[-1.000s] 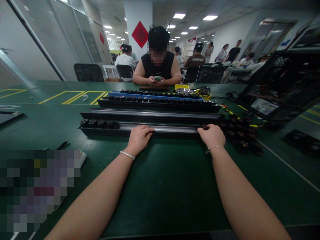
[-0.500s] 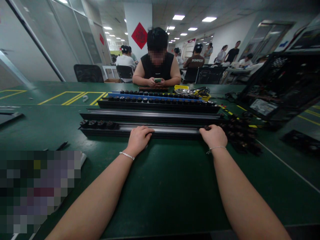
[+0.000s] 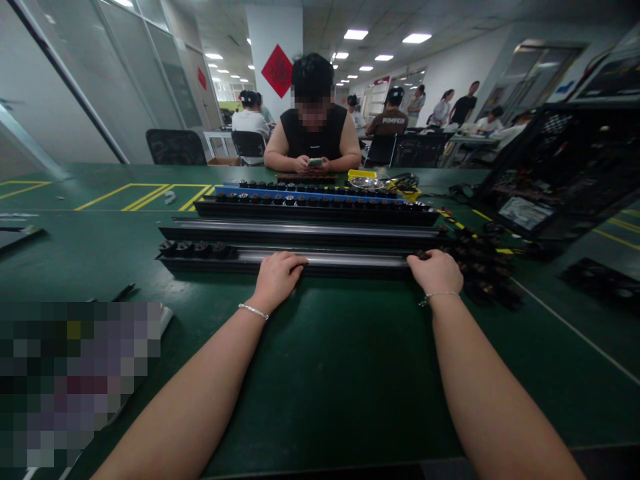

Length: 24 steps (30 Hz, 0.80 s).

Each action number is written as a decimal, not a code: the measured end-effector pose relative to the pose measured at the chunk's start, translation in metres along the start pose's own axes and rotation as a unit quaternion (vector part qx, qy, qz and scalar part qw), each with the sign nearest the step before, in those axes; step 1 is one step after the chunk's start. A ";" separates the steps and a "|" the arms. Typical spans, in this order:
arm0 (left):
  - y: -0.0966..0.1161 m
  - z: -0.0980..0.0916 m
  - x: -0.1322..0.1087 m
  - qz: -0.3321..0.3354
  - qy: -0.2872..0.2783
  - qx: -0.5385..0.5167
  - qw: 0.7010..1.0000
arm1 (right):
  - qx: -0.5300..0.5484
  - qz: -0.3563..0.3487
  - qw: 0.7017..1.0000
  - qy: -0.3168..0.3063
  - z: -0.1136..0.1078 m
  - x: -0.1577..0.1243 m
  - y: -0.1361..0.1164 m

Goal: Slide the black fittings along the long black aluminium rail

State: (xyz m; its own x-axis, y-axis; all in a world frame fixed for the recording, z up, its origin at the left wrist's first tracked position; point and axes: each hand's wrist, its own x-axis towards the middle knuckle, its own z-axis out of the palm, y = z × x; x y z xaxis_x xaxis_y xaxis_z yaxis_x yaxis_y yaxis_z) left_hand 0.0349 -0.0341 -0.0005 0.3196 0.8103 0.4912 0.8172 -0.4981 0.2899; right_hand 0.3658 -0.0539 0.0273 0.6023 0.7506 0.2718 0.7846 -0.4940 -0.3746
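Observation:
A long black channel-shaped rail (image 3: 350,265) lies crosswise in front of me on the green table. Several round black parts (image 3: 200,249) sit in a row in its left end. Near its middle, the fingers of my left hand (image 3: 279,277) are curled over the front edge and grip it. At the rail's right end my right hand (image 3: 437,272) is closed, a small dark part (image 3: 423,255) showing at its thumb and fingertips; most of that part is hidden. Just right of this hand lies a pile of similar black parts (image 3: 493,273).
Behind stand another black rail (image 3: 300,230), a rail filled with round parts (image 3: 320,210) and a blue strip (image 3: 320,191). A large black casing (image 3: 550,173) stands at right. Across the table (image 3: 325,373) a person (image 3: 313,133) holds a phone. A metal dish (image 3: 365,183) lies far back.
My right hand has shifted slightly to the right, and the small dark part at its fingertips moved along with it. My left hand stays on the rail.

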 end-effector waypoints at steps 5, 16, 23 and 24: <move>0.001 0.000 0.000 -0.003 0.004 0.002 1.000 | 0.000 0.029 1.000 0.005 -0.004 0.003 0.007; 0.003 -0.002 0.001 -0.018 0.013 -0.005 1.000 | -0.058 0.067 0.994 -0.059 -0.021 0.020 0.035; 0.000 -0.011 0.000 -0.121 0.132 0.048 0.983 | -0.116 0.063 0.978 -0.161 -0.014 0.037 0.064; -0.003 -0.013 0.000 -0.137 0.155 0.054 0.977 | -0.108 0.061 0.982 -0.141 -0.012 0.040 0.070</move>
State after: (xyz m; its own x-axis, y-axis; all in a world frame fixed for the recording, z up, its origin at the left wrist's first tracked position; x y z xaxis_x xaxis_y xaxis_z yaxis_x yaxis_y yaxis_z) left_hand 0.0259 -0.0367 0.0086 -0.0653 0.7672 0.6381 0.9032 -0.2264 0.3647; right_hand 0.4464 -0.0638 0.0227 0.6534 0.7564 -0.0320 0.7398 -0.6469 -0.1850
